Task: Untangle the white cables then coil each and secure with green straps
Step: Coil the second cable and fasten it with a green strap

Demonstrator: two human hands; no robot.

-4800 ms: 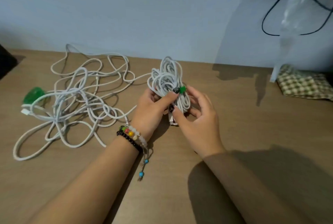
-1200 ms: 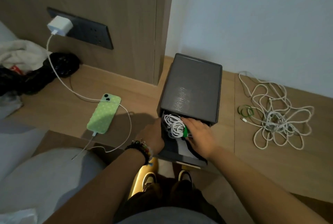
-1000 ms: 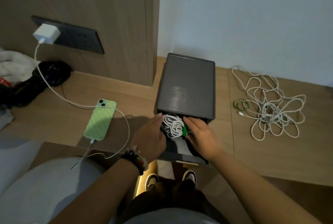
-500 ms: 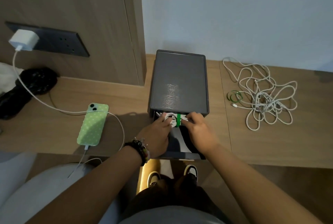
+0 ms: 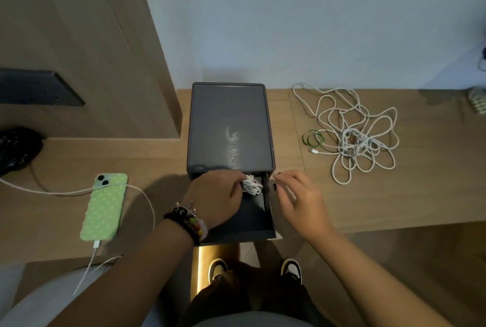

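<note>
A coiled white cable bundle (image 5: 252, 185) lies at the back of the open drawer (image 5: 259, 228) of a dark grey box (image 5: 230, 127). My left hand (image 5: 215, 196) reaches into the drawer, its fingers on the bundle. My right hand (image 5: 297, 200) hovers just outside the drawer's right wall, fingers loosely curled, holding nothing. A tangled heap of white cable (image 5: 353, 137) sprawls on the wooden desk to the right, with several green straps (image 5: 313, 138) at its left edge.
A phone in a green dotted case (image 5: 105, 205) lies left of the box, with a white charging cable (image 5: 142, 192) looping over it. A black bag (image 5: 15, 150) sits at far left. The wooden desk (image 5: 394, 200) ends just below the drawer, above my shoes.
The strapped coil went from the desk into the box's drawer. In the last half second my right hand let go and drew out to the right; my left hand stays on the bundle.
</note>
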